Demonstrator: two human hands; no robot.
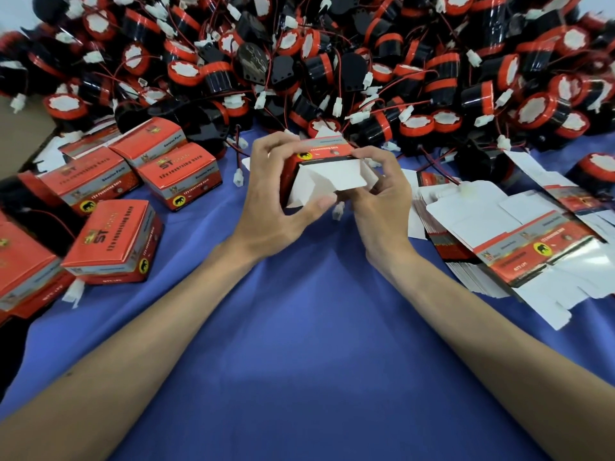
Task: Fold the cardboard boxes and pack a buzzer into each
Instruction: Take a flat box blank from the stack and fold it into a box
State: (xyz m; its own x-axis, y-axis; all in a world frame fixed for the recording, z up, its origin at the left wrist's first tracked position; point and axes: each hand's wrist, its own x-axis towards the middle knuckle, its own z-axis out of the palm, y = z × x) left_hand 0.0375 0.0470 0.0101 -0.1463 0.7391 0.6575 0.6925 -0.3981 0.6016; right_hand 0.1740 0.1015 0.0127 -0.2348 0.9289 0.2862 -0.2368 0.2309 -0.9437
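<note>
I hold a red cardboard box (327,169) above the blue cloth, its open end with white flaps turned toward me. My left hand (276,197) grips its left side, fingers over the top and thumb under a flap. My right hand (382,191) pinches the flaps at its right side. A huge heap of black and red buzzers (332,61) with red wires and white plugs fills the back of the table. A white plug (337,211) hangs below the box.
Several folded red boxes (113,241) stand at the left. A stack of flat unfolded cartons (519,247) lies at the right. The blue cloth (299,344) covers the table in front of me. A loose buzzer (595,171) sits at the far right.
</note>
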